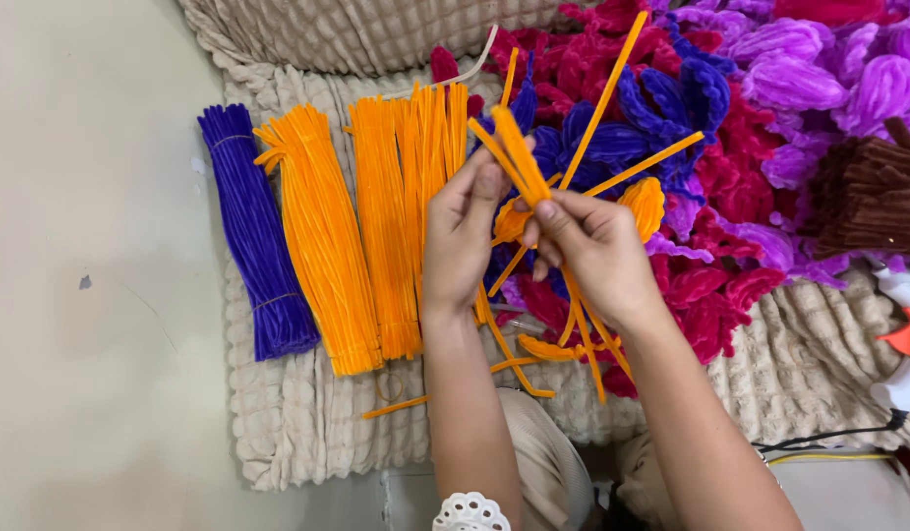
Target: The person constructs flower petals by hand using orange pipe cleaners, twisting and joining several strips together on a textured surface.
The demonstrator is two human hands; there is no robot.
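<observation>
Hands pinching a fan of orange pipe cleaners (522, 162) over a beige quilted mat (307, 433).

Head view: left hand (460, 236) and right hand (594, 251) meet on the orange stems, fingers closed tight around the crossing point, loose ends splaying above and below the grip. Left of the grip, bundles of orange pipe cleaners (361, 231) lie side by side, a purple bundle (253, 231) beyond them. Behind the grip, blue, red and purple chenille flowers (730, 128) pile up. Far right, a white glue gun (905, 339) rests on the mat's edge.
</observation>
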